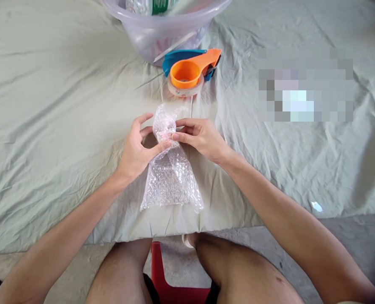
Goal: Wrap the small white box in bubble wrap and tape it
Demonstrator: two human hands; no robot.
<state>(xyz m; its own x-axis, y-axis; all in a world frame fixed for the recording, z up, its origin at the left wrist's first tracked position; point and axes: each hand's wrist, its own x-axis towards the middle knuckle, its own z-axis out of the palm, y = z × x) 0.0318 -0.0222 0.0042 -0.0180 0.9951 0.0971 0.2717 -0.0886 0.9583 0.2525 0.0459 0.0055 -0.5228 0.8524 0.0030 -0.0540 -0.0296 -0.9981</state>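
A sheet of clear bubble wrap is gathered into a narrow bundle at its upper end and flares out toward me below. Something pinkish shows faintly through the bundled part; its kind cannot be made out. My left hand holds the bundle's left side, thumb laid across the front and index finger lifted away. From the right, my right hand pinches the same part between thumb and fingers. Some fingertips of both hands are hidden behind the wrap.
Just beyond the wrap lies an orange and blue tape dispenser with a roll of clear tape. Behind it stands a translucent purple basin holding a bottle. A small shiny scrap lies near the right front edge of the cloth-covered table.
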